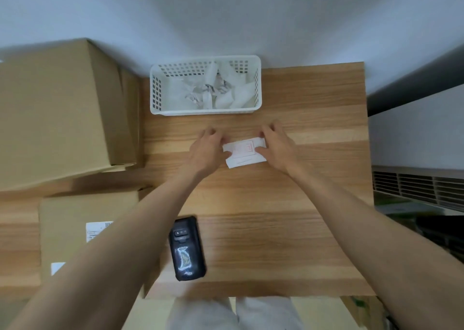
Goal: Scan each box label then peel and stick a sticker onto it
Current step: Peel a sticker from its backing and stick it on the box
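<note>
A white sticker sheet (pixel 244 152) with red print lies in the middle of the wooden table (pixel 313 204). My left hand (pixel 209 149) grips its left end with curled fingers. My right hand (pixel 276 146) pinches its right end, thumb on top. A flat cardboard box (pixel 75 216) with a white barcode label (pixel 96 229) lies at the front left, partly under my left forearm. A black handheld scanner (pixel 187 248) rests on the table beside that box, touched by neither hand.
A large cardboard box (pixel 57 111) stands at the back left. A white perforated basket (pixel 206 86) holding several crumpled paper scraps sits at the back against the wall. A vent grille (pixel 414 186) is off the table's right edge.
</note>
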